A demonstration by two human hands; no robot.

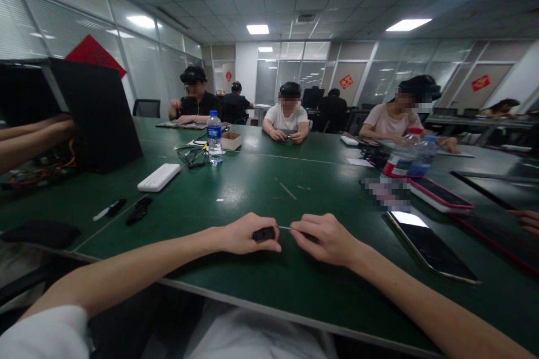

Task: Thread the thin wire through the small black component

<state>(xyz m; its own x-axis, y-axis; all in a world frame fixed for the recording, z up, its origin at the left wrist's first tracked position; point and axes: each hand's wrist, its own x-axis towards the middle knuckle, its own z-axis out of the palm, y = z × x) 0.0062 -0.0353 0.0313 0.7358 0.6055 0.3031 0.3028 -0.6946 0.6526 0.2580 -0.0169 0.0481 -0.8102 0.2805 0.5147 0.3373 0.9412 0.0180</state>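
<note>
Both my hands rest on the green table (261, 190) near its front edge. My left hand (244, 234) is closed around a small black block (264, 233). A thin metal pin or wire (284, 228) sticks out of the block toward the right. My right hand (326, 237) is closed in a pinch on the far end of that thin piece, with something dark under its fingers. The two hands almost touch.
A phone (429, 247) lies face up right of my right hand, a red-edged one (440, 193) behind it. A white keyboard (159, 177), a water bottle (214, 137), cables (191, 156) and small black tools (138, 209) lie left. Several people sit across the table.
</note>
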